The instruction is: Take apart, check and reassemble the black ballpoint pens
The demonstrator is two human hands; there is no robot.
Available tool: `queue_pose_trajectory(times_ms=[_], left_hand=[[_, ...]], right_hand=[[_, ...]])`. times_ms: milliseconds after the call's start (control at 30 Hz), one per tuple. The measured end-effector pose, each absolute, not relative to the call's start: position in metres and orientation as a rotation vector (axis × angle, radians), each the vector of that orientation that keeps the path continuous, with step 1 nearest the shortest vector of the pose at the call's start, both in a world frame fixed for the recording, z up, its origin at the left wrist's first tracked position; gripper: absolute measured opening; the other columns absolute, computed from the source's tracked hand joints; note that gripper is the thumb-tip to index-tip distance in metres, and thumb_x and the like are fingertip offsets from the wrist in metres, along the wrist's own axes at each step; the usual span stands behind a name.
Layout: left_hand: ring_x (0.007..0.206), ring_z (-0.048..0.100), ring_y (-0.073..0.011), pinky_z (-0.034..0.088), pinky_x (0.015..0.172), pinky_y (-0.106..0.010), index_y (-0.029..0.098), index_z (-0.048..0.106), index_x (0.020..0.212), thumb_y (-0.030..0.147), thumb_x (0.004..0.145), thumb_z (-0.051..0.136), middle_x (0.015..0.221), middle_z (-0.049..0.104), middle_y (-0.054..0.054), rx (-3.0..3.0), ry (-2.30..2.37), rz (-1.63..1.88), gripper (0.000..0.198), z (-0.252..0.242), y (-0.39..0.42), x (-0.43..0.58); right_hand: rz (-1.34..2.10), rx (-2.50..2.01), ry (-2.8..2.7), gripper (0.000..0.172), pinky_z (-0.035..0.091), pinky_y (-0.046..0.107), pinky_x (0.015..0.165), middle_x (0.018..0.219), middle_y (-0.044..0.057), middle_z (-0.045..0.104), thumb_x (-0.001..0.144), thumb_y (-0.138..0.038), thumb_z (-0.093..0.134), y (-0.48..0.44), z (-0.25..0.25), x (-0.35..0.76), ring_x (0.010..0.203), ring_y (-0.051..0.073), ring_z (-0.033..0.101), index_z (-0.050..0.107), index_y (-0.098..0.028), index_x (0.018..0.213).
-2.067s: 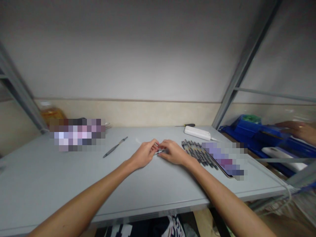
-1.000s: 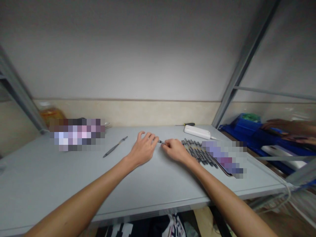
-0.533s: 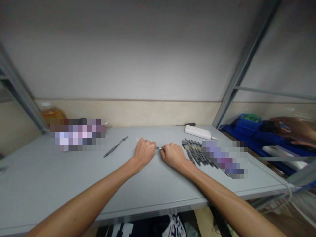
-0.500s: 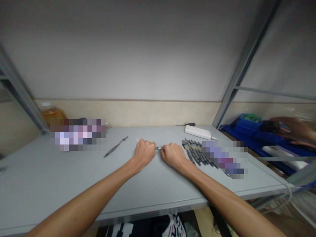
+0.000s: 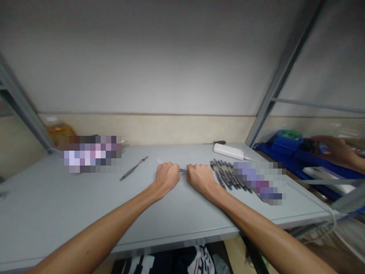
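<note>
My left hand (image 5: 167,177) and my right hand (image 5: 200,177) rest as fists side by side on the grey table (image 5: 85,205). Between them they grip one thin pen (image 5: 183,170); only a short silvery stretch of it shows in the gap between the fists. Just right of my right hand lies a row of several dark pens (image 5: 228,177). A single grey pen (image 5: 133,168) lies apart on the table, to the left of my left hand.
A white device (image 5: 228,151) and a small screwdriver (image 5: 215,143) lie at the table's back. A bottle of yellow liquid (image 5: 58,129) stands back left. Blue bins (image 5: 288,146) fill the neighbouring bench, where another person's hand (image 5: 336,150) works. Metal frame posts (image 5: 281,72) flank the table.
My left hand went from open fingers to a fist around the pen's left end. Both fists have stayed nearly still since. The other person's hand on the right has shifted.
</note>
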State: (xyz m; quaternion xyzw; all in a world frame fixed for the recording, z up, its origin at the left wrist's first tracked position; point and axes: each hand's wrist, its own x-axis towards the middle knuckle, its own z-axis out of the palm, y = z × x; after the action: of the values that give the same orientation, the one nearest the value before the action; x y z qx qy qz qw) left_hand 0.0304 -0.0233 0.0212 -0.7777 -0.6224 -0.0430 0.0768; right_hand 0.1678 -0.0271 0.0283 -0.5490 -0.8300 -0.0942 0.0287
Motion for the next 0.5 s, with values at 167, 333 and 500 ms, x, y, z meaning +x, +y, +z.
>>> queue_pose_trajectory(times_ms=[167, 333, 500], left_hand=[[0.076, 0.064, -0.0238, 0.042, 0.064, -0.032, 0.015, 0.068, 0.086, 0.01, 0.077, 0.04, 0.079, 0.068, -0.014, -2.329, -1.794, -0.154, 0.029, 0.017, -0.019, 0.028], [0.076, 0.06, -0.0218, 0.037, 0.072, -0.035, 0.014, 0.064, 0.077, 0.007, 0.077, 0.044, 0.071, 0.066, -0.012, -2.364, -1.372, -0.321, 0.021, 0.015, -0.012, 0.019], [0.066, 0.051, -0.0194, 0.03, 0.066, -0.035, 0.017, 0.057, 0.065, 0.01, 0.079, 0.047, 0.059, 0.057, -0.005, -2.24, -0.954, -0.561, 0.019, 0.014, -0.008, 0.01]], right_hand=[[-0.267, -1.72, -2.514, 0.032, 0.044, 0.031, 0.063, 0.081, 0.018, 0.067, 0.085, -0.019, 0.035, -0.025, 0.023, 0.168, 0.077, 0.027, 0.065, 0.066, -0.012, 0.087], [0.122, -1.689, -2.463, 0.028, 0.039, 0.025, 0.058, 0.074, 0.014, 0.066, 0.081, -0.024, 0.041, -0.021, 0.024, 0.169, 0.067, 0.018, 0.06, 0.064, -0.011, 0.074], [1.102, -1.481, -2.299, 0.029, 0.023, 0.02, 0.04, 0.038, -0.005, 0.035, 0.075, -0.02, 0.049, -0.02, 0.031, 0.175, 0.037, 0.006, 0.031, 0.041, -0.016, 0.047]])
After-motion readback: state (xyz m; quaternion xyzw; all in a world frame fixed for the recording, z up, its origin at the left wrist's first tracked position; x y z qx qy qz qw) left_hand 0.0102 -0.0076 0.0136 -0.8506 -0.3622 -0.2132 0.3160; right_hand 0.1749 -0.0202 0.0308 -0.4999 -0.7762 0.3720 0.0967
